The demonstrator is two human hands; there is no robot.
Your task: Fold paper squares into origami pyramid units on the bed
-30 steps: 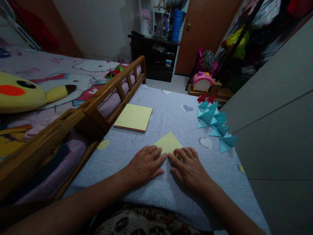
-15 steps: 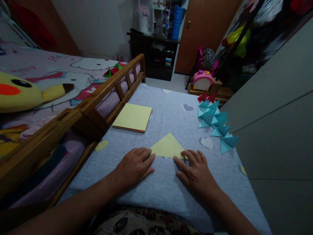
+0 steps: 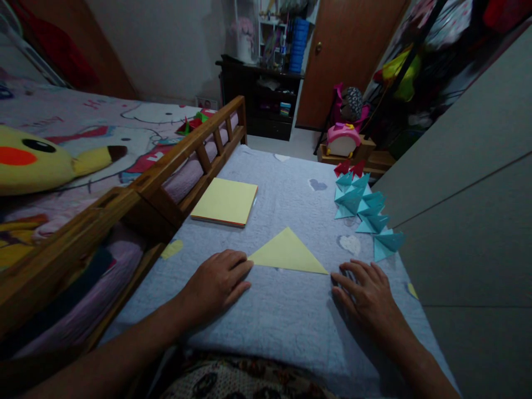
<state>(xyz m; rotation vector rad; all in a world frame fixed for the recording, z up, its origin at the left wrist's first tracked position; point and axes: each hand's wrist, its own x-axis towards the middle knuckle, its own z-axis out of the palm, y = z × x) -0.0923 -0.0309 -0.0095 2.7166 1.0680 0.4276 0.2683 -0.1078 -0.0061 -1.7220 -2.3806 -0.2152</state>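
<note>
A pale yellow sheet of paper folded into a triangle point(image 3: 288, 252) lies on the bedding, its peak pointing away from me and its long folded edge towards me. My left hand point(image 3: 220, 280) rests at the triangle's left corner, fingertips touching it, fingers stretched out and thumb apart. Just past the right corner is my right hand point(image 3: 363, 291), palm down with spread fingers, holding nothing. Beyond the triangle to the left sits a square stack of paper point(image 3: 226, 200) with a yellow sheet on top.
Several folded blue paper pieces point(image 3: 372, 213) stand along the right side, with red ones point(image 3: 349, 168) behind them. A wooden bed rail point(image 3: 187, 147) runs along the left. Past it lies a yellow plush toy point(image 3: 37, 160). A pale cabinet point(image 3: 477, 221) borders the right.
My right hand has slid right along the folded edge and off the triangle's corner. My left hand has shifted slightly left to the other corner, so the whole triangle now shows.
</note>
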